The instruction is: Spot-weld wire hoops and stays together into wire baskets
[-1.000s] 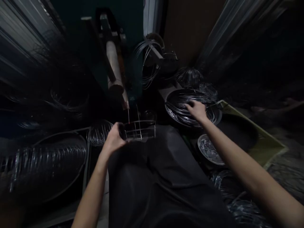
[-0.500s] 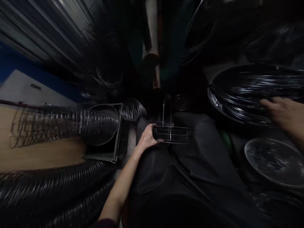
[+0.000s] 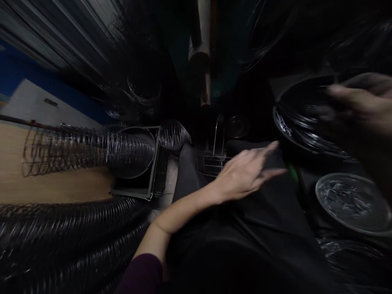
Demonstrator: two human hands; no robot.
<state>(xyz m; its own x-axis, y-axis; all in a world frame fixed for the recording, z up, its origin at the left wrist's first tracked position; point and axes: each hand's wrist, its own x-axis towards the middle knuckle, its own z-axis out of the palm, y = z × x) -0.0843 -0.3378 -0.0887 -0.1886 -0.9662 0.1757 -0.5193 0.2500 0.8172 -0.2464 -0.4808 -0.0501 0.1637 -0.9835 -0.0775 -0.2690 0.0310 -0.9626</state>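
My left hand (image 3: 245, 173) reaches across my lap, holding nothing, fingers stretched out and apart. Partly behind it sits a small rectangular wire frame (image 3: 211, 165) at the machine by my knees; the hand covers its right end. A curved metal rod (image 3: 216, 132) rises just behind the frame. My right hand (image 3: 364, 102) is raised over a round basin (image 3: 295, 139) of dark, shiny wire pieces. Motion blurs its fingers, so whether they hold anything is unclear.
At right, a round dish (image 3: 378, 208) contains small metal pieces. To the left, a long stack of wire rings (image 3: 88, 147) extends over a dark crate (image 3: 131, 192). More ring stacks (image 3: 61, 232) lie lower left. A pale post (image 3: 203, 36) hangs in front, and another ring bundle (image 3: 173, 134) stands nearby.
My left hand has let go of the wire frame's left end and moved right, fingers spreading. My right hand has risen from the wire pieces in the basin.
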